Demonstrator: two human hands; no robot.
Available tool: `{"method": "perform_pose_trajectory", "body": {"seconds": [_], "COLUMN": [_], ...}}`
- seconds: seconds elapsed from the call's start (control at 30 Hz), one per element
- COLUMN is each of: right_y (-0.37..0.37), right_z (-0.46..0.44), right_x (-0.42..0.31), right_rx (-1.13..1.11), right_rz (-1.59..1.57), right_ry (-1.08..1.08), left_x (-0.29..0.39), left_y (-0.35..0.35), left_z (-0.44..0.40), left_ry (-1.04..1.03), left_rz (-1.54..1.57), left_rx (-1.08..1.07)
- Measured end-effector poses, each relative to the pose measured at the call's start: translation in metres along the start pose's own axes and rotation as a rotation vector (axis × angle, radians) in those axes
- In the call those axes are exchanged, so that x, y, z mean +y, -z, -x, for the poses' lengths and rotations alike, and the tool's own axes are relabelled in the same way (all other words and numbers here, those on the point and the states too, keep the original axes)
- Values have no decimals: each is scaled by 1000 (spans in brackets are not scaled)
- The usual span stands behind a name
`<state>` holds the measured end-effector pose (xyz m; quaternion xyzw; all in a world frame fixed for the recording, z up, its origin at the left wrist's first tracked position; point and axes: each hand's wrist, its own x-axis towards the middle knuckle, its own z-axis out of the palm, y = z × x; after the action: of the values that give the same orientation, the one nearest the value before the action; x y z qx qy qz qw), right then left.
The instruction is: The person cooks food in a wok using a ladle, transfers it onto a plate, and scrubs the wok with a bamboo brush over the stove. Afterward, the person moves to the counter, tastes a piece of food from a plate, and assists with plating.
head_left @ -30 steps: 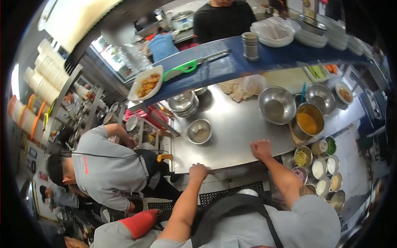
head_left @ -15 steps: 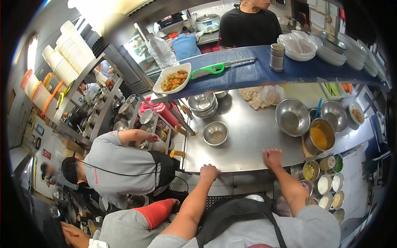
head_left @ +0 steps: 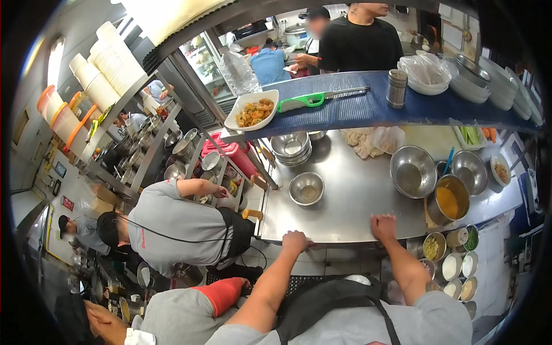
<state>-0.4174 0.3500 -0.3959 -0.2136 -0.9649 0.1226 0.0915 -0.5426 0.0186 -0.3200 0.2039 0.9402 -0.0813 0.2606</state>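
Note:
My left hand [head_left: 295, 242] is closed at the front edge of the steel table [head_left: 345, 198], its fingers wrapped over the rim. To the right, my right hand [head_left: 383, 226] rests on the tabletop near the same edge, fingers curled in, with nothing visible in it. A small metal bowl [head_left: 306, 188] stands on the table beyond my left hand. Beyond my right hand are a large metal bowl [head_left: 413, 171] and a pot of orange liquid [head_left: 448, 199]. Another metal bowl [head_left: 470, 172] sits behind the pot, beside a blue-handled utensil [head_left: 449, 159].
Above the table runs a blue-covered shelf [head_left: 345, 109] with a dish of food [head_left: 251, 111], a green lighter [head_left: 302, 102] and a metal shaker [head_left: 397, 89]. Ingredient containers [head_left: 452, 267] line the right. Co-workers stand close on my left [head_left: 178, 227] and behind the shelf [head_left: 362, 46].
The view has shifted slightly, so most things sit a little further right. A capped person now shows behind the shelf. Both my hands stay at the table edge.

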Motion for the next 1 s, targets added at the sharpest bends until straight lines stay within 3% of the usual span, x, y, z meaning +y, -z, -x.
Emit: {"method": "perform_pose_trajectory", "body": {"seconds": [0.43,1.0], "right_y": [10,8], "right_z": [-6,-4], "right_x": [-3,-3], "right_rx": [48,43], "right_rz": [-17,-11], "right_ry": [6,-14], "left_x": [2,3], "left_y": [-6,-2], "left_z": [-1,5], "left_ry": [19,40], "left_rz": [30,4], "left_rx": [136,77]}}
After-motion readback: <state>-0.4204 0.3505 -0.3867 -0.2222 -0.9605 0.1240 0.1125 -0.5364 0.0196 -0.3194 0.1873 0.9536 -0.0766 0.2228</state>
